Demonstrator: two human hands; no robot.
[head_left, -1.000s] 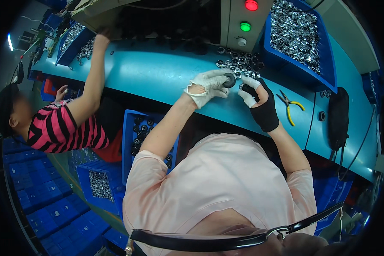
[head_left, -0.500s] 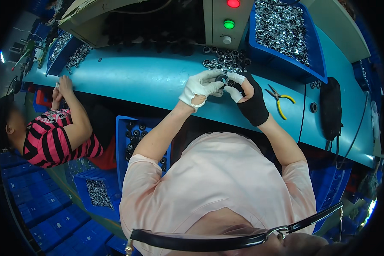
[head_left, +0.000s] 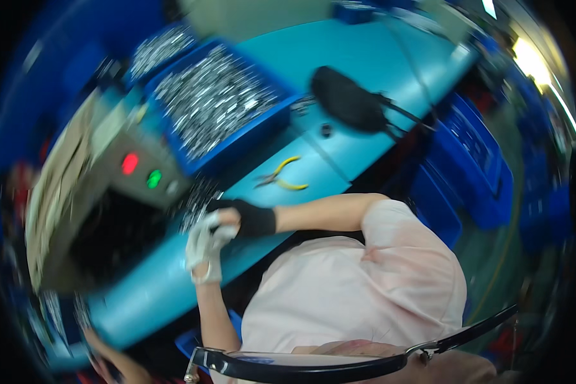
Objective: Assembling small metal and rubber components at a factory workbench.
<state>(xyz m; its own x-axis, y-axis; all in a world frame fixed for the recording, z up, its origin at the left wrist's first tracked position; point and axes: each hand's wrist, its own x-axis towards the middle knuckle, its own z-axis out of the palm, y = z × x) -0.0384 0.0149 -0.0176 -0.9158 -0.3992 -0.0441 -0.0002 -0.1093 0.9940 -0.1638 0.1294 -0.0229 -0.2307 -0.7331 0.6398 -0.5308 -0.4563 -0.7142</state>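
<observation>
My left hand [head_left: 205, 246], in a white glove, meets my right hand [head_left: 242, 217] over the near edge of the turquoise bench. The right one wears a black glove with some fingertips wrapped in white. Both sets of fingers are curled in together. Whatever lies between them is hidden and smeared by motion. Just beyond the hands is a pile of small shiny dark parts [head_left: 201, 195], blurred. Yellow-handled pliers [head_left: 290, 187] rest on the bench right of my right hand, with their handles spread.
A blue bin [head_left: 243, 142] of shiny metal parts stands beyond the pliers. A grey machine housing [head_left: 114, 144] with red and green lamps is at the left. A black pouch [head_left: 345, 99] and small black ring [head_left: 327, 130] lie farther right. Another person's arm [head_left: 115, 358] shows lower left.
The whole view has swung toward the right, so bench and bins appear turned and blurred. My hands remain together; the round black part seen between them earlier no longer shows.
</observation>
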